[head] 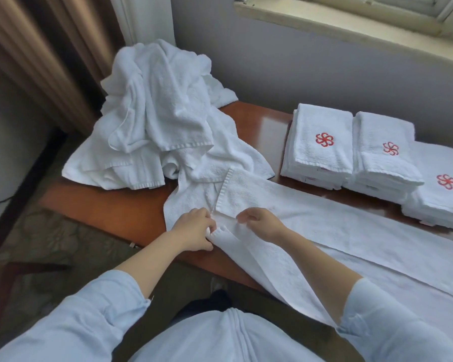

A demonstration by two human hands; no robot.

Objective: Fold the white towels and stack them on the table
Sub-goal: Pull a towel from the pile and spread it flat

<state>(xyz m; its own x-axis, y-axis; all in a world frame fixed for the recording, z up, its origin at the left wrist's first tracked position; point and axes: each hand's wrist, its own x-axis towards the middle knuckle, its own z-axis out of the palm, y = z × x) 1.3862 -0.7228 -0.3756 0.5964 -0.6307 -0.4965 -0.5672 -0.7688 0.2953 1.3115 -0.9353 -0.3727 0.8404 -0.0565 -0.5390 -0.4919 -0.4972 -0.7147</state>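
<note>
I had my left hand (pixel 194 228) and right hand (pixel 259 222) close together at the near-left end of the long towel (pixel 324 231). The towel lay on the surface (pixel 110 205) and ran away to the right of the right hand. Beyond the left hand sat a heap of loose towels (pixel 154 113), overlapping that end. Further right, behind the long towel, a row of folded stacks (pixel 322 142) stood side by side, touching.

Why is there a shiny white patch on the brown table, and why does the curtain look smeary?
Head view: daylight glares off the polished table beside the folded stacks; the curtain at the frame's edge is blurred and stretched by the wide lens.
</note>
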